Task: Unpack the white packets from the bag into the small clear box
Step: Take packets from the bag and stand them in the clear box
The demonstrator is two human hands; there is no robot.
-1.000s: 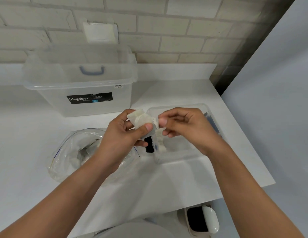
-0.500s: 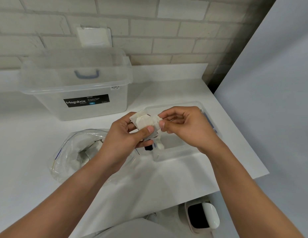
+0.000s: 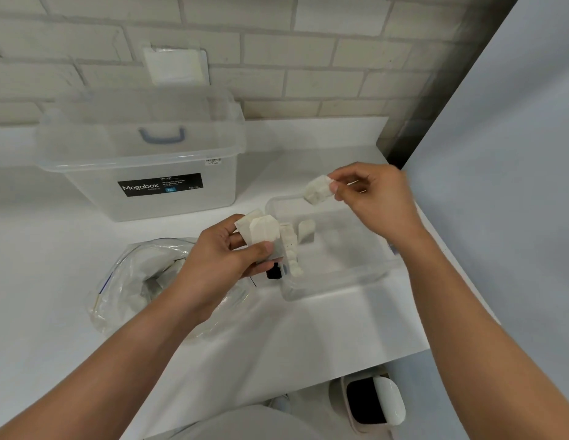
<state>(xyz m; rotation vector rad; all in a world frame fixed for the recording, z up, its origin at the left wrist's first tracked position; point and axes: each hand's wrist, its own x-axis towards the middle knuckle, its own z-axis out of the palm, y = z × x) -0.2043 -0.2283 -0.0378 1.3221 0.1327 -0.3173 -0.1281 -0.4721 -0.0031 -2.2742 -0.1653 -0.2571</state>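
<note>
right hand [image 3: 372,201] pinches one white packet [image 3: 319,189] above small clear box [image 3: 340,281], should lower before release; left hand [image 3: 226,258] grips spare packets [image 3: 260,231].

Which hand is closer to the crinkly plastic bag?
Left. The left hand, holding packets, is right by the bag's right edge. The right hand, pinching one packet, is farther off, over the box's far side.

The small clear box [image 3: 340,285] is open-topped, with room in its 3 o'clock half; packets [image 3: 291,246] crowd its 9 o'clock side. A storage box [image 3: 143,147] blocks 11 o'clock, the bag [image 3: 130,281] 8 o'clock.
</note>
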